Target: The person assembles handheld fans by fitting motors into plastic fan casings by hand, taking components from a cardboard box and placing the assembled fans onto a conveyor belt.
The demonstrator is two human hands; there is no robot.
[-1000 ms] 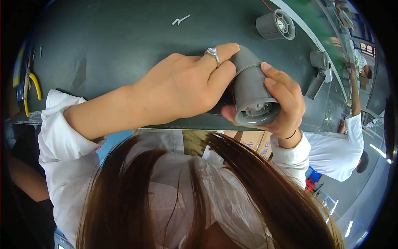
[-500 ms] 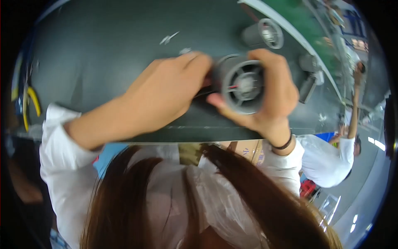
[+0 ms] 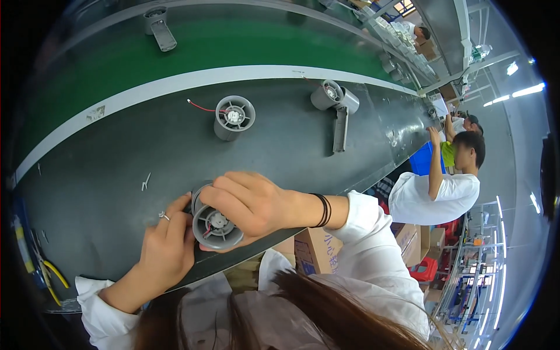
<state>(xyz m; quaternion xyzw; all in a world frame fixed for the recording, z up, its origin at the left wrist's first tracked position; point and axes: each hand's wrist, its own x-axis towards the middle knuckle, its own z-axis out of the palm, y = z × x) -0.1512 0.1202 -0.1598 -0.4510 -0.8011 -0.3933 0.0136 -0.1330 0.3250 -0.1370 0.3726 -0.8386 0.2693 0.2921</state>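
Both hands, left hand (image 3: 165, 249) and right hand (image 3: 251, 204), keep a closed grip on a grey fan housing (image 3: 214, 226) above the dark counter (image 3: 280, 146).

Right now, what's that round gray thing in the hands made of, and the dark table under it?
The round gray fan housing looks like molded plastic: matte, even gray, with thin cast vanes around a paler hub. Both the left hand and right hand grip it. The dark worktop seems a smooth rubbery or coated mat, faintly shiny, though the picture can't settle which.
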